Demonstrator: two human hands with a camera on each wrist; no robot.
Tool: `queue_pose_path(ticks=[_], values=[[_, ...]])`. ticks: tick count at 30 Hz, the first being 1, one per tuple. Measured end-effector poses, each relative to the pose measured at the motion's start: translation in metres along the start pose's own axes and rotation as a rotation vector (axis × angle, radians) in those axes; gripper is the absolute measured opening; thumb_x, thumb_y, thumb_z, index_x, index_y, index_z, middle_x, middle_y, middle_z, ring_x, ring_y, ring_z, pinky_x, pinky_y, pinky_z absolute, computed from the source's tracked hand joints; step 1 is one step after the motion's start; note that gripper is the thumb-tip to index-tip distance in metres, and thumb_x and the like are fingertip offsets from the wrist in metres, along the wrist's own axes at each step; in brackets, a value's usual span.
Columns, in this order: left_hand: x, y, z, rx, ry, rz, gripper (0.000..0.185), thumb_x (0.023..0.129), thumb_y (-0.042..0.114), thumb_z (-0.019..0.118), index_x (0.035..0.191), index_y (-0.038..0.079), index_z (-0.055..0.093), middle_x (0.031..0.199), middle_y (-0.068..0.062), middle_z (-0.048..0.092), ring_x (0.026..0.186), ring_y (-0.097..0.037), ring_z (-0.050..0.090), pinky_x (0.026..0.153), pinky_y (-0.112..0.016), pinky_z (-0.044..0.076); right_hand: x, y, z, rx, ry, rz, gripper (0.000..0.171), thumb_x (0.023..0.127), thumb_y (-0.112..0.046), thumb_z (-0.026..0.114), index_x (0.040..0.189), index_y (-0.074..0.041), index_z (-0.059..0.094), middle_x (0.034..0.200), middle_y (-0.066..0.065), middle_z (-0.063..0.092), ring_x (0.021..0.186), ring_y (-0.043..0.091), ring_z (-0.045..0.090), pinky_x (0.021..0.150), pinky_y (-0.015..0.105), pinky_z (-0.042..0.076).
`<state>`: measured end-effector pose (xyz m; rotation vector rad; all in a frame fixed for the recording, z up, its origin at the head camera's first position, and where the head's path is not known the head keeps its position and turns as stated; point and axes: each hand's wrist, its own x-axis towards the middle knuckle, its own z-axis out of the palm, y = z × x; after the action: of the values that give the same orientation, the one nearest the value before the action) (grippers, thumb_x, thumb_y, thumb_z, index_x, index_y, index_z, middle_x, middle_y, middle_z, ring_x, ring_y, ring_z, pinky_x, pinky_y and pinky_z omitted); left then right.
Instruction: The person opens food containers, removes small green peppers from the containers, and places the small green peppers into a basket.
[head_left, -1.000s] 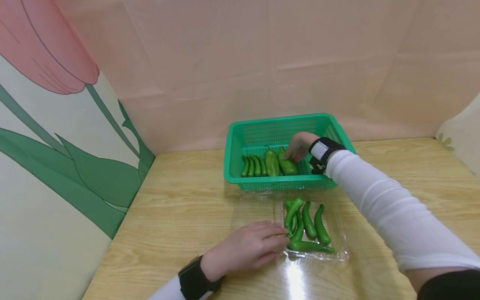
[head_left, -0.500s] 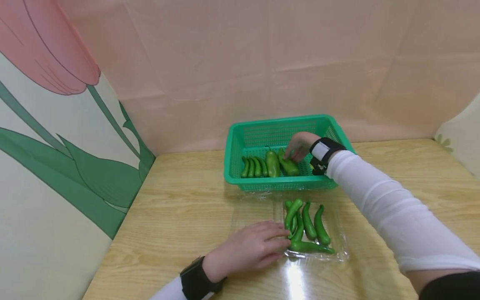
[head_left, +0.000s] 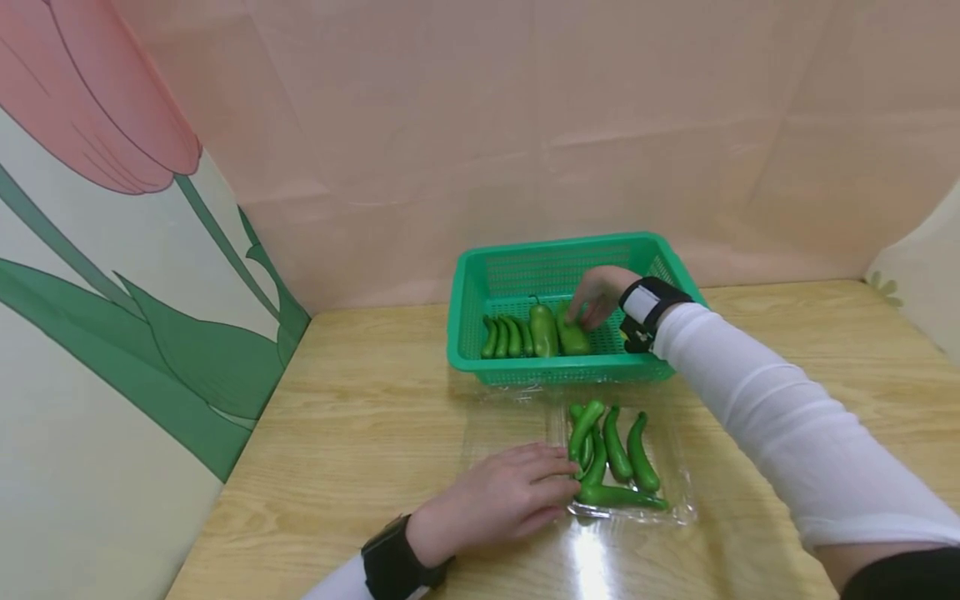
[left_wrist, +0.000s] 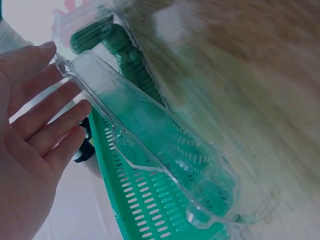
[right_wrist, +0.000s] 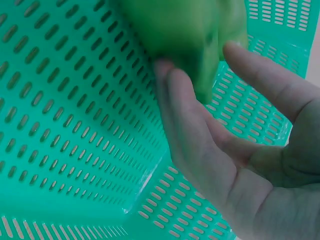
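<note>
One plump green pepper (head_left: 573,337) lies in the green plastic basket (head_left: 525,367) by the table's (head_left: 337,417) far edge, and your right hand (head_left: 597,297) pinches it toward its narrower end, thumb on one side and fingertips on the other. Expect it to be light and fairly firm, perhaps hollow, with a smooth skin that may slide; its fuller middle should give you a surer hold than the taper. A second plump pepper (head_left: 543,332) sits just beside it, so leave your thumb room. Your left hand (head_left: 502,493) has its fingers nearly straight, gripping nothing, the tips touching the clear plastic clamshell (head_left: 680,510) that lies nearer the table's front edge, with slim green peppers (head_left: 617,446) inside. Its thin wall will probably flex or crack if squeezed, so steady it lightly at the rim.
</note>
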<state>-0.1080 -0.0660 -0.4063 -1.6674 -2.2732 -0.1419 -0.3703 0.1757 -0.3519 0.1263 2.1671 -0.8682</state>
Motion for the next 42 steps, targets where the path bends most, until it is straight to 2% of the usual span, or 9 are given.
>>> queue_pose_path(ticks=[4, 8, 15, 28, 33, 42], values=[[0.0, 0.0, -0.001, -0.006, -0.005, -0.008, 0.032, 0.094, 0.031, 0.056, 0.122, 0.017, 0.061, 0.13, 0.001, 0.06, 0.129, -0.016, 0.049, 0.117, -0.028, 0.028, 0.001, 0.0, 0.001, 0.036, -0.034, 0.039, 0.057, 0.09, -0.007, 0.062, 0.136, 0.011, 0.035, 0.134, 0.036, 0.044, 0.11, 0.034, 0.06, 0.1, 0.035, 0.049], [0.001, 0.0, -0.002, -0.002, -0.009, -0.009, 0.032, 0.094, 0.031, 0.056, 0.122, 0.017, 0.061, 0.129, 0.001, 0.06, 0.128, -0.016, 0.049, 0.115, -0.029, 0.031, 0.002, 0.0, 0.003, 0.068, -0.032, 0.059, 0.054, 0.09, -0.006, 0.062, 0.135, 0.01, 0.038, 0.133, 0.035, 0.046, 0.108, 0.032, 0.061, 0.102, 0.035, 0.049], [0.002, -0.001, 0.0, -0.002, -0.008, -0.012, 0.033, 0.094, 0.031, 0.057, 0.123, 0.017, 0.061, 0.13, 0.001, 0.06, 0.129, -0.016, 0.049, 0.116, -0.029, 0.031, 0.0, 0.001, 0.003, 0.068, -0.027, 0.032, 0.051, 0.089, -0.005, 0.063, 0.133, 0.01, 0.041, 0.131, 0.034, 0.047, 0.107, 0.032, 0.062, 0.099, 0.035, 0.051], [0.006, -0.002, -0.001, 0.009, 0.007, -0.008, 0.029, 0.091, 0.03, 0.061, 0.118, 0.019, 0.064, 0.126, 0.002, 0.062, 0.125, -0.016, 0.052, 0.114, -0.029, 0.033, -0.007, -0.003, 0.0, 0.071, -0.041, 0.007, 0.054, 0.09, -0.005, 0.061, 0.136, 0.011, 0.036, 0.13, 0.037, 0.045, 0.114, 0.037, 0.058, 0.099, 0.037, 0.05], [0.006, -0.002, -0.002, 0.017, 0.015, -0.01, 0.028, 0.091, 0.03, 0.061, 0.116, 0.018, 0.065, 0.124, 0.002, 0.063, 0.123, -0.015, 0.053, 0.116, -0.028, 0.028, -0.017, -0.005, -0.001, 0.02, -0.034, -0.031, 0.052, 0.09, -0.008, 0.062, 0.133, 0.01, 0.04, 0.129, 0.036, 0.047, 0.115, 0.038, 0.057, 0.099, 0.038, 0.051], [0.008, 0.0, -0.003, 0.013, 0.016, -0.023, 0.026, 0.091, 0.028, 0.061, 0.115, 0.017, 0.066, 0.124, 0.001, 0.063, 0.123, -0.015, 0.054, 0.116, -0.028, 0.029, -0.046, -0.012, -0.006, -0.162, 0.051, -0.152, 0.042, 0.092, -0.019, 0.061, 0.124, 0.006, 0.053, 0.122, 0.027, 0.058, 0.108, 0.034, 0.062, 0.094, 0.04, 0.054]])
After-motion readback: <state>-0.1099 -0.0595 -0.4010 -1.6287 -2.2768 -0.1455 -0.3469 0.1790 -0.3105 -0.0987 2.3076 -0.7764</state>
